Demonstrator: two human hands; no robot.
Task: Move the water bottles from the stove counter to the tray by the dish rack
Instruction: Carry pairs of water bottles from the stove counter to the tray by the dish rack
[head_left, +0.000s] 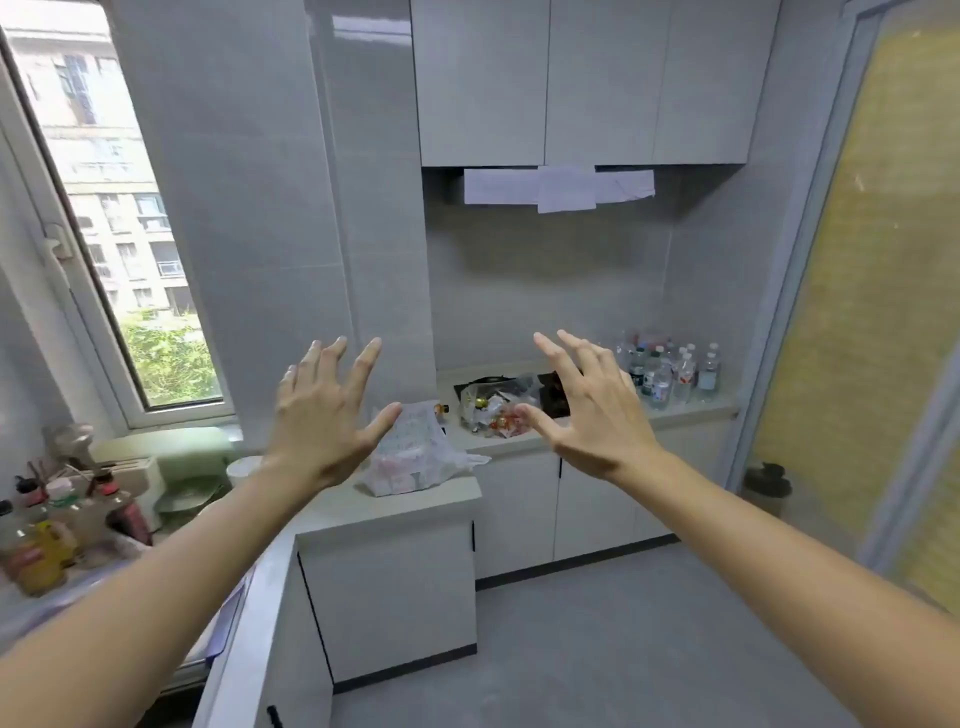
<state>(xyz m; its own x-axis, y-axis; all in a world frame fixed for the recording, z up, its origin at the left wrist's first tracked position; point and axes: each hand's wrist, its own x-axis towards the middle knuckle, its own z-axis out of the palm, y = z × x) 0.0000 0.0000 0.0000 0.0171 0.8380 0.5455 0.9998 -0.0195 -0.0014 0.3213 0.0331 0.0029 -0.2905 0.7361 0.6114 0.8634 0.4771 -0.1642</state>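
Several clear water bottles with white and red caps stand clustered at the far right end of the stove counter, beside the black stove. My left hand is raised in the air with fingers spread, holding nothing. My right hand is also raised with fingers spread and empty, in front of the stove, well short of the bottles. The dish rack area lies at the left under the window; no tray is plainly visible there.
A clear bag of snacks lies on the stove. A white plastic bag sits on the counter corner. Oil and sauce bottles crowd the left counter. A dark bin stands on the floor at right by the door.
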